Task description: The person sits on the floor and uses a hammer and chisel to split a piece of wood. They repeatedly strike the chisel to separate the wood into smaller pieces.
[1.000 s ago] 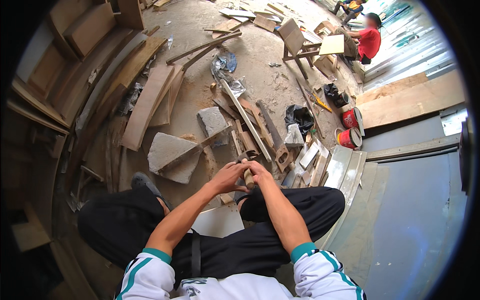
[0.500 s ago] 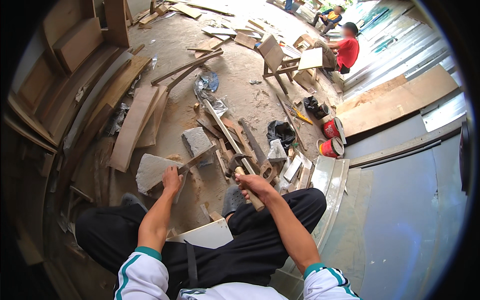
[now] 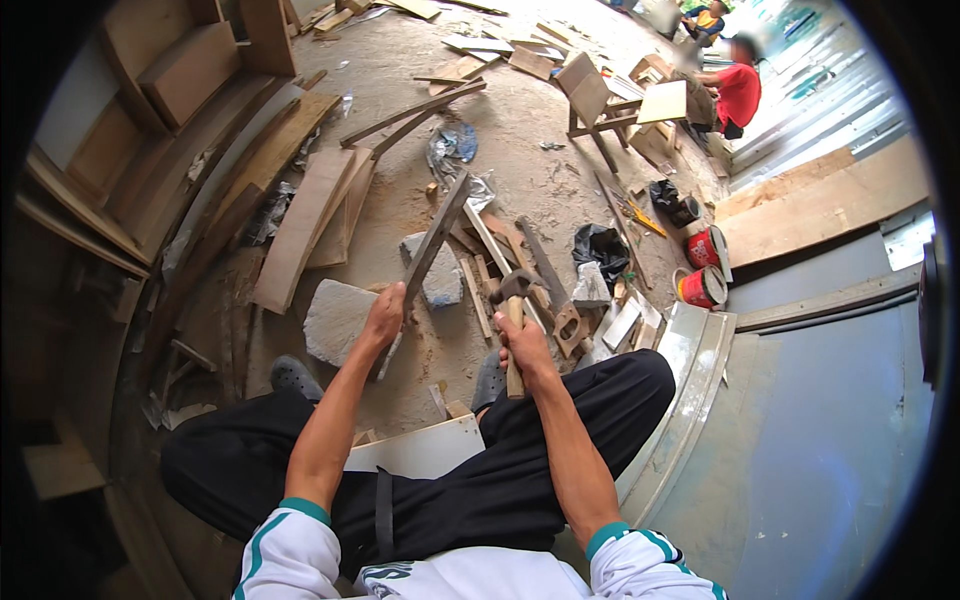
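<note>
My left hand [image 3: 384, 318] is closed around a narrow strip of wood [image 3: 437, 236], which slants up and away to the right. The strip's lower part is partly hidden by my hand. Just beyond that hand lies a pale, rough stone block [image 3: 338, 318] on the ground, and a smaller grey block [image 3: 443, 284] sits behind the strip. In my right hand [image 3: 527, 347] is a hammer [image 3: 515, 305], gripped by its wooden handle with the dark head up. The hammer is apart from the strip. A handsaw [image 3: 570, 325] with a wooden grip lies beyond my right knee.
Boards [image 3: 305, 225] lie to the left near wooden shelving [image 3: 190, 75]. Scrap wood, a black plastic bag [image 3: 600, 250] and red cans [image 3: 703, 287] are on the right. Farther off stands a wooden chair [image 3: 585, 95], near a person in red [image 3: 738, 97]. A white board [image 3: 420, 450] lies between my legs.
My left hand has lifted the wood strip and swung its far end upward. The hammer in my right hand has turned more upright. The whole view has shifted slightly.
</note>
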### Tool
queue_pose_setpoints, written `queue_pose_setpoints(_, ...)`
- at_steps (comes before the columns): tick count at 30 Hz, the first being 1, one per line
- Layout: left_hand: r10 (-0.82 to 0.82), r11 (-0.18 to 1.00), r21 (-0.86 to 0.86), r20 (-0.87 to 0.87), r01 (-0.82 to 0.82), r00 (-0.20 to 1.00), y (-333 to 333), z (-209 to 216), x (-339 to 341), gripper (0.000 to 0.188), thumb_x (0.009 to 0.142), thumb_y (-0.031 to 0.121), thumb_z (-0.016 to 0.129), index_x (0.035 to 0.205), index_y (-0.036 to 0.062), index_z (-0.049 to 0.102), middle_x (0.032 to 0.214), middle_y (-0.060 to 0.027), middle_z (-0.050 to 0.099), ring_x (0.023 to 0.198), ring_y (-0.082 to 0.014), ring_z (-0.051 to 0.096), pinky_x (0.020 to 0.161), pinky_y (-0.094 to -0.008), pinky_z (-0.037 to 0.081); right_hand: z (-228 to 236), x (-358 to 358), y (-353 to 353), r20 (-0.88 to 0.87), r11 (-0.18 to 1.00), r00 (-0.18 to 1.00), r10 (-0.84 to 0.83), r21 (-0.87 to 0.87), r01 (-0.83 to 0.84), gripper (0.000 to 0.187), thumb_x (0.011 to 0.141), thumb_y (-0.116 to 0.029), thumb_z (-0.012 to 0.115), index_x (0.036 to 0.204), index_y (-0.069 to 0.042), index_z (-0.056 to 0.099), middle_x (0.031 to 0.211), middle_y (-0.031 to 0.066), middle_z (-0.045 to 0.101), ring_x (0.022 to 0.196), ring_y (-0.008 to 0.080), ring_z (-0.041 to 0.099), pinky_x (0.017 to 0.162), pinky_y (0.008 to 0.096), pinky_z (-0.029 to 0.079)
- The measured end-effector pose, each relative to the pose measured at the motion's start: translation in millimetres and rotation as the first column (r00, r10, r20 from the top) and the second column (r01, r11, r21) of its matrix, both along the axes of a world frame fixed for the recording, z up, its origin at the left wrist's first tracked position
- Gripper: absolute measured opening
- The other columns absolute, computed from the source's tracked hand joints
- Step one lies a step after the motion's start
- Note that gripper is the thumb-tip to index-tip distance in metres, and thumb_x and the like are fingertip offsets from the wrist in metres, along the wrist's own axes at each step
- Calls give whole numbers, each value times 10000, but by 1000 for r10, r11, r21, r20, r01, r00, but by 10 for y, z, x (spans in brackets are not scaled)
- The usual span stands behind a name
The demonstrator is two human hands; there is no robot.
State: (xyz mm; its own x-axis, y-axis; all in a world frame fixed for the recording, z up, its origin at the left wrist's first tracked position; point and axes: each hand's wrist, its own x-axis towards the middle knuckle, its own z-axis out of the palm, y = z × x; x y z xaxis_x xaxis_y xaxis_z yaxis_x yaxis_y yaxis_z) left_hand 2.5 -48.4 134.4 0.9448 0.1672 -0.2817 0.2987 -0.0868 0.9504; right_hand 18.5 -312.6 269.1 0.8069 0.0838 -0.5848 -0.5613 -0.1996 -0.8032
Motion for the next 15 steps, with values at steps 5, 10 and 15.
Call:
queue_pose_setpoints(5, -38, 917, -397, 19, 42, 999, -231, 916, -157, 536, 1075, 463, 283, 1046, 20, 582, 750, -33, 556, 564, -130, 549, 554, -285, 477, 246, 45, 179, 273, 980, 958, -83, 198, 29, 274, 969, -296, 643, 916, -55, 525, 636, 0, 494, 421, 92, 492, 368, 256, 414)
queue_pose_setpoints(10, -120, 870, -485, -24, 93, 993, -231, 1391, -340, 535, 1068, 487, 280, 1120, 35, 562, 705, -28, 529, 496, -126, 524, 468, -284, 474, 468, 66, 358, 455, 917, 868, -199, 399, 2, 221, 948, -188, 684, 904, -48, 518, 616, -1, 499, 415, 93, 505, 372, 255, 414)
queue_pose_setpoints(15, -192, 822, -562, -124, 91, 974, -252, 1811, -448, 548, 1062, 512, 286, 1113, 41, 561, 679, -12, 503, 472, -133, 513, 450, -288, 466, 519, 52, 451, 537, 903, 802, -260, 429, 5, 249, 917, -105, 712, 980, -58, 476, 882, 106, 663, 441, 77, 510, 382, 232, 418)
